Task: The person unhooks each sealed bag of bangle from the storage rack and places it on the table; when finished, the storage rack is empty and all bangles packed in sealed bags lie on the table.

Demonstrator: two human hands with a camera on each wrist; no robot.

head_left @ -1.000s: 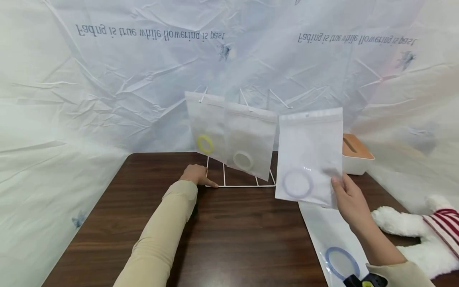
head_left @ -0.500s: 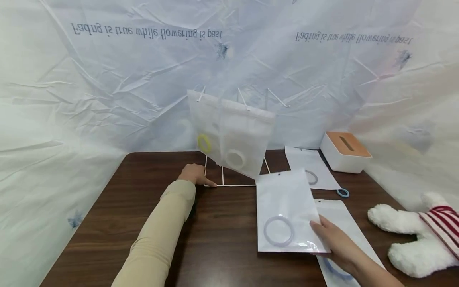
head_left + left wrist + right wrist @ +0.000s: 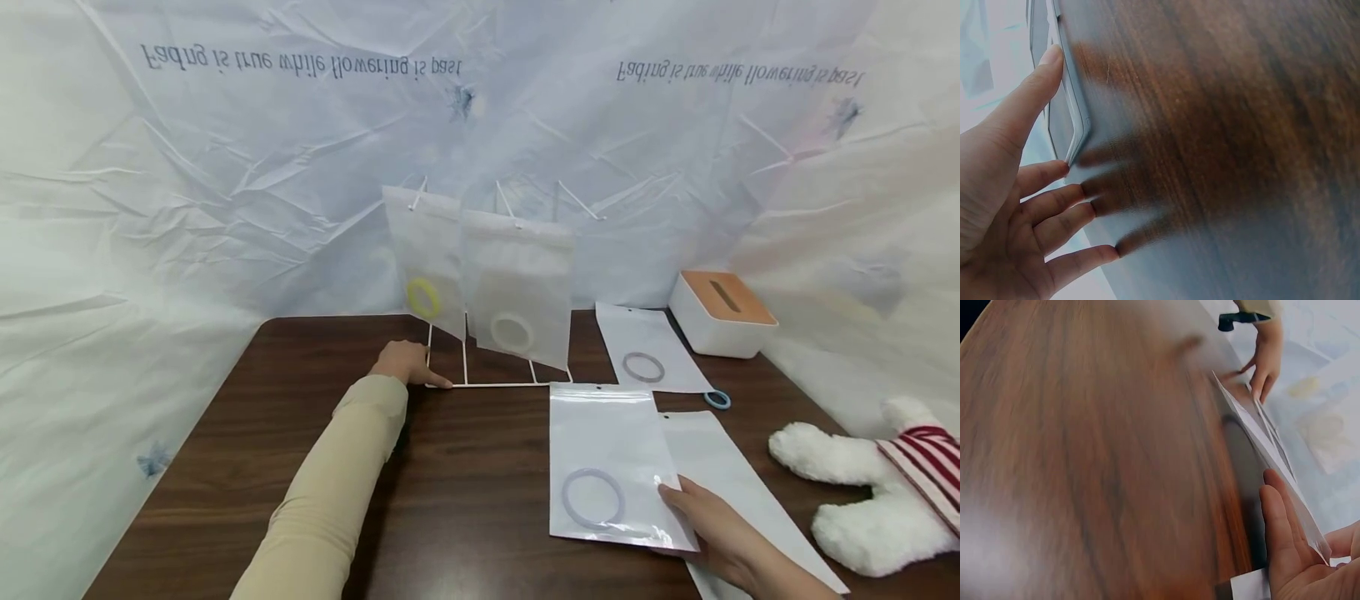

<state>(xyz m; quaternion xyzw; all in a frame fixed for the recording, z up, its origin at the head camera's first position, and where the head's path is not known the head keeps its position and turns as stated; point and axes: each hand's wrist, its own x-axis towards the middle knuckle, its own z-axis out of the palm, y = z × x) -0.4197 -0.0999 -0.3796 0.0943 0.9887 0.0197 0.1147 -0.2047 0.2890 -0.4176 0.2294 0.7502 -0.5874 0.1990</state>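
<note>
My right hand point(image 3: 708, 533) pinches the lower right edge of a white zip bag point(image 3: 611, 437), thumb on its front and fingers behind. A pale lilac ring point(image 3: 593, 497) shows through the bag's clear face. My left hand point(image 3: 403, 361) rests at the left corner of a white wire display rack point(image 3: 502, 386). In the left wrist view its thumb point(image 3: 1052, 56) lies on the base wire, and the fingers reach straight to the tabletop. Two bags hang from the rack's hooks, one with a yellow ring point(image 3: 423, 297), one with a whitish ring point(image 3: 512, 332). The right hook point(image 3: 581, 202) carries no bag.
On the right side of the brown table point(image 3: 480, 483) lie a bag with a grey ring point(image 3: 643, 367), a loose blue ring point(image 3: 717, 400) and another white bag point(image 3: 742, 492). A tissue box point(image 3: 723, 312) stands behind. A white plush toy point(image 3: 862, 500) lies far right.
My right hand has brought the lilac-ring bag down and nearer, away from the rack. The hanging bags have swung a little. My left hand has stayed at the rack's corner.
</note>
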